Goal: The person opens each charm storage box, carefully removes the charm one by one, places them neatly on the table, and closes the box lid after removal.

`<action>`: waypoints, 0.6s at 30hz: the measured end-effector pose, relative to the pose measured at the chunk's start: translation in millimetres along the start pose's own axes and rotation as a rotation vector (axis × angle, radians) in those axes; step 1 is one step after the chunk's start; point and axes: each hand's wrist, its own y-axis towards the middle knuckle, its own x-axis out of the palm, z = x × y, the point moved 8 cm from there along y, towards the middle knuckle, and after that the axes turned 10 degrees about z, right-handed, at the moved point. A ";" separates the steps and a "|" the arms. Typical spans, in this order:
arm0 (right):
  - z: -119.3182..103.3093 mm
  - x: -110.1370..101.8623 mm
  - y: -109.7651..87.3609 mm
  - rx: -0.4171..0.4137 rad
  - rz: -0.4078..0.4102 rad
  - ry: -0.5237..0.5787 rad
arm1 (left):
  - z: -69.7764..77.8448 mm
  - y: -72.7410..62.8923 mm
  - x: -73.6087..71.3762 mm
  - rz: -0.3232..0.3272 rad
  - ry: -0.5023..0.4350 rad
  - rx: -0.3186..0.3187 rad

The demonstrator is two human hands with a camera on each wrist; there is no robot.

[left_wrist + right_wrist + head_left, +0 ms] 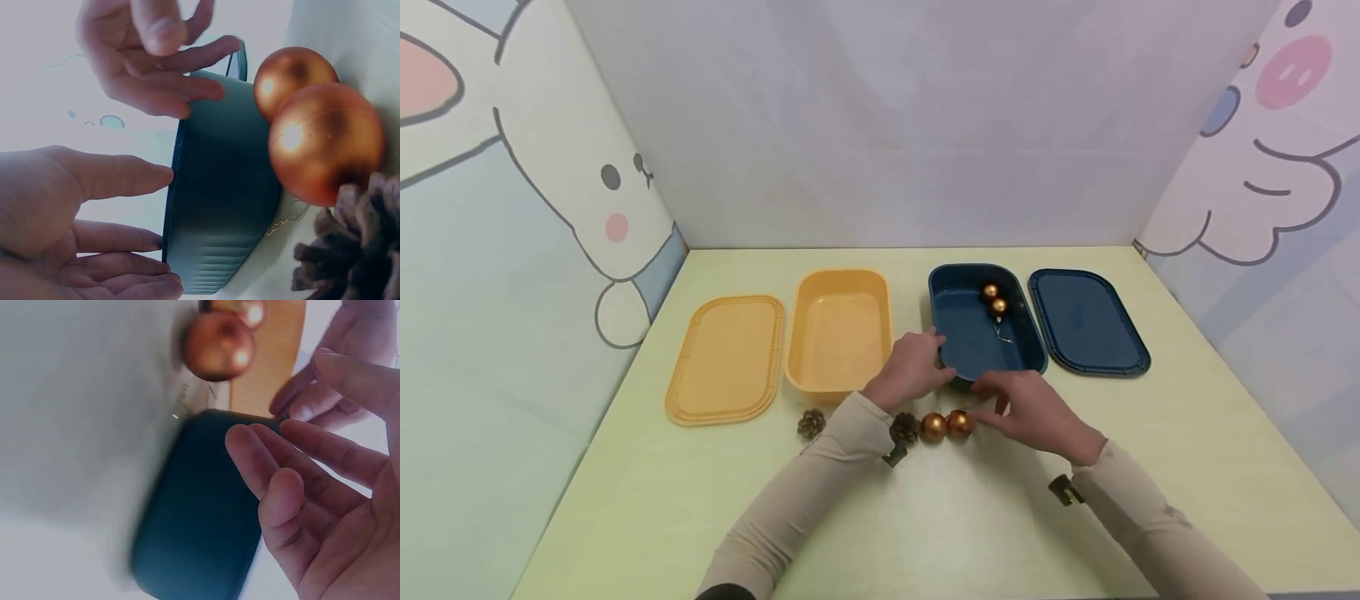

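Observation:
My left hand [913,367] touches the near left corner of the dark blue container [958,325], its thumb and fingers straight against the rim. Close to the container's front wall is my right hand [1030,412], fingers loosely bent, with nothing seen between them. Its thumb is beside a copper-coloured bauble [959,423], which lies against another copper bauble [933,427]. To their left is a pine cone [906,428], partly hidden by the left sleeve. Inside the container lie two small gold baubles [998,307] with a loop of string. Short gold string [289,219] shows below the copper baubles in the left wrist view.
A yellow container [838,333] stands left of the blue one, with a yellow lid [726,358] flat beside it. Right of the blue container lies a dark blue lid [1088,321]. Another pine cone [811,423] sits before the yellow container. Printed walls [887,125] surround the table.

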 end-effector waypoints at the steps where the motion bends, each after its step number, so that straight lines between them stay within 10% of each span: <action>1: -0.4 -2.9 1.6 -0.002 0.004 0.006 | -0.1 0.1 0.3 0.000 0.001 0.000; 10: 7.2 -35.7 25.3 -0.002 0.051 0.029 | 0.3 -0.3 1.3 -0.005 0.002 0.005; 18: 22.5 -44.8 56.0 0.069 -0.075 0.112 | -1.1 0.4 1.1 -0.002 -0.028 -0.001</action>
